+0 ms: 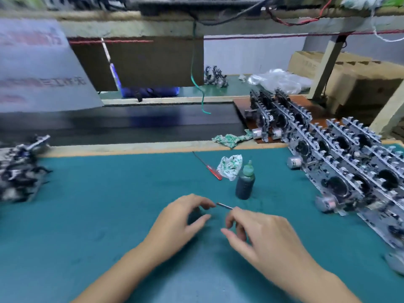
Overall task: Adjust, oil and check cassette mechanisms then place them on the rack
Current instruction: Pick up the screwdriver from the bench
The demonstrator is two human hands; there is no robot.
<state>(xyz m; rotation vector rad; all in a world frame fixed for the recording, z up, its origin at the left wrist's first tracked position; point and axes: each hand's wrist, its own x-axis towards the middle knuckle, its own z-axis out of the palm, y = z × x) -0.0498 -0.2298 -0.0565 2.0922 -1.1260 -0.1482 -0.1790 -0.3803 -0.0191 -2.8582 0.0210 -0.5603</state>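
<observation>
teal mat (109,215): both hands' fingers (205,203) pinch a thin metal pin (224,206).

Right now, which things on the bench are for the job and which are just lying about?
For the job: thin metal tool between both hands; oil bottle; red screwdriver; cassette mechanisms on the rack; loose mechanisms.
Lying about: crumpled cloths; plastic bag; cardboard boxes.
</observation>
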